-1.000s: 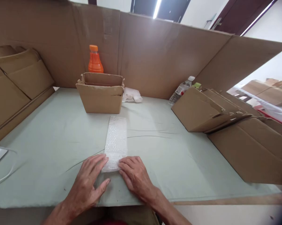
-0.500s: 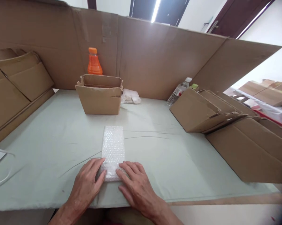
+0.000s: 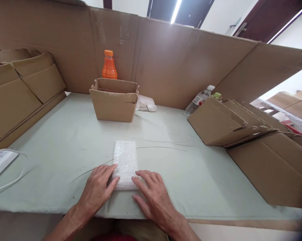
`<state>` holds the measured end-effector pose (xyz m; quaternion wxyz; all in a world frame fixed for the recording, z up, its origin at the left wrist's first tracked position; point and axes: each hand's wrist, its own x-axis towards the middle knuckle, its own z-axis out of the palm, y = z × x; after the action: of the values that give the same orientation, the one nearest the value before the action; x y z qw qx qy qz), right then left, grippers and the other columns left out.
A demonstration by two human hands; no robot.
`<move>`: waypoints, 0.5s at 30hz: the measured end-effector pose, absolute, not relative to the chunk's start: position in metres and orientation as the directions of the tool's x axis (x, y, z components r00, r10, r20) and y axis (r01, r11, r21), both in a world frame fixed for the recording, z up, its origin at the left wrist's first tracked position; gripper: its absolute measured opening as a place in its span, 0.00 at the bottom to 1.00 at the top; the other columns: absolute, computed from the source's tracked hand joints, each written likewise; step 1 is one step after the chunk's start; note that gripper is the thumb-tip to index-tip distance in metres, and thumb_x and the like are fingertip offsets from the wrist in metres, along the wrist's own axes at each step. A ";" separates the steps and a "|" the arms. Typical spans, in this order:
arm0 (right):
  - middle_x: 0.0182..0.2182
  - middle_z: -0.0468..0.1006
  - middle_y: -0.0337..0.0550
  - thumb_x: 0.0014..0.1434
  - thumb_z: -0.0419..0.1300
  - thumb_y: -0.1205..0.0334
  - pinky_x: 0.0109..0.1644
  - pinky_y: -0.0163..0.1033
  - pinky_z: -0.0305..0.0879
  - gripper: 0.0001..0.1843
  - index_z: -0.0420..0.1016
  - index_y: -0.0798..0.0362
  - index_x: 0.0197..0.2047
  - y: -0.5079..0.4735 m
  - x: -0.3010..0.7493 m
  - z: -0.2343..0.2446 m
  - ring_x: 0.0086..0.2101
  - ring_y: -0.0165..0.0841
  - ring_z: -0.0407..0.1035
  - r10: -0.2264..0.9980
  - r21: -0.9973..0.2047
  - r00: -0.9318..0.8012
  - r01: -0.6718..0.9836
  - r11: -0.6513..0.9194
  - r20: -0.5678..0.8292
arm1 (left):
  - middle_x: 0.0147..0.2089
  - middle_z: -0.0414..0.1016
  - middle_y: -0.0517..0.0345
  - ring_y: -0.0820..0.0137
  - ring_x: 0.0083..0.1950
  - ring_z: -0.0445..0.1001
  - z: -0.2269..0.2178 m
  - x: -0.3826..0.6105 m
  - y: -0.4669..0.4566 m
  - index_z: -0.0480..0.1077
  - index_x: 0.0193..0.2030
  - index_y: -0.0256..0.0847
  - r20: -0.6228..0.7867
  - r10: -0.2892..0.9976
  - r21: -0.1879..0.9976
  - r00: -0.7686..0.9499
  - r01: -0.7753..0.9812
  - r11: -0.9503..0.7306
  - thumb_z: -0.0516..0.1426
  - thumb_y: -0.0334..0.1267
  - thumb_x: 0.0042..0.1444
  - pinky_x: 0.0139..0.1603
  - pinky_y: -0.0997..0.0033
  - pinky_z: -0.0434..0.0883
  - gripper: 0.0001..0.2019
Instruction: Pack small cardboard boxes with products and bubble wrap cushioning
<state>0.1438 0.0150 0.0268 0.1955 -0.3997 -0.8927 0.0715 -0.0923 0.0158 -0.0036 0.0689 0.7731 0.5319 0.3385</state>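
A flat strip of bubble wrap (image 3: pixel 125 155) lies on the pale green cloth in front of me, its near end thicker and cloudier, apparently folded over. My left hand (image 3: pixel 100 182) grips its left edge near that end, thumb on top and fingers along the side. On the other side, my right hand (image 3: pixel 153 192) rests with fingers spread, the index and middle fingertips touching the right edge. The right thumb stays apart on the cloth. Whether anything is inside the wrap is hidden.
An open cardboard box (image 3: pixel 114 105) stands at the back, an orange bottle (image 3: pixel 109 67) behind it and white crumpled packaging (image 3: pixel 146 103) beside it. Cardboard boxes (image 3: pixel 213 122) lean at right by a clear bottle (image 3: pixel 199 100). A white cable (image 3: pixel 15 180) lies at left.
The bubble wrap looks shorter, its far end nearer to me. Both hands stay at its near end. The whole view has shifted slightly, so the scene sits further right.
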 end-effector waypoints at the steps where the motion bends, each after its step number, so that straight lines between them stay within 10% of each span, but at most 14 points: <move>1: 0.56 0.73 0.55 0.61 0.61 0.67 0.52 0.53 0.63 0.20 0.69 0.53 0.57 0.018 0.141 0.025 0.51 0.47 0.67 0.723 -0.264 -0.635 0.673 0.691 0.274 | 0.42 0.79 0.52 0.61 0.42 0.77 -0.004 -0.092 0.018 0.70 0.54 0.40 0.468 0.859 0.454 0.206 0.778 -0.434 0.56 0.39 0.63 0.43 0.60 0.74 0.14; 5: 0.47 0.79 0.49 0.64 0.57 0.68 0.49 0.48 0.64 0.14 0.71 0.51 0.54 0.027 0.135 0.017 0.45 0.40 0.71 0.733 -0.359 -0.643 0.645 0.675 0.221 | 0.53 0.76 0.47 0.58 0.53 0.74 0.003 -0.092 0.007 0.68 0.58 0.41 0.496 0.818 0.470 0.291 0.702 -0.535 0.60 0.38 0.60 0.54 0.57 0.73 0.20; 9: 0.46 0.80 0.43 0.68 0.55 0.65 0.52 0.44 0.66 0.19 0.65 0.48 0.61 0.023 0.142 0.022 0.44 0.36 0.73 0.749 -0.527 -0.639 0.582 0.619 0.174 | 0.43 0.79 0.55 0.66 0.44 0.76 0.008 -0.094 -0.013 0.68 0.58 0.44 0.417 0.868 0.606 0.268 0.630 -0.486 0.55 0.31 0.62 0.45 0.67 0.75 0.18; 15: 0.57 0.73 0.55 0.62 0.62 0.62 0.51 0.52 0.65 0.21 0.67 0.52 0.58 0.019 0.139 0.034 0.51 0.46 0.68 0.732 -0.304 -0.621 0.666 0.681 0.278 | 0.41 0.80 0.52 0.63 0.41 0.77 -0.009 -0.097 0.008 0.71 0.53 0.40 0.415 0.902 0.545 0.121 0.761 -0.353 0.55 0.38 0.65 0.43 0.62 0.75 0.13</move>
<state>0.1386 0.0191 0.0340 0.1926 -0.3901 -0.8963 0.0859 -0.0966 0.0080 -0.0091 0.0994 0.7419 0.5602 0.3547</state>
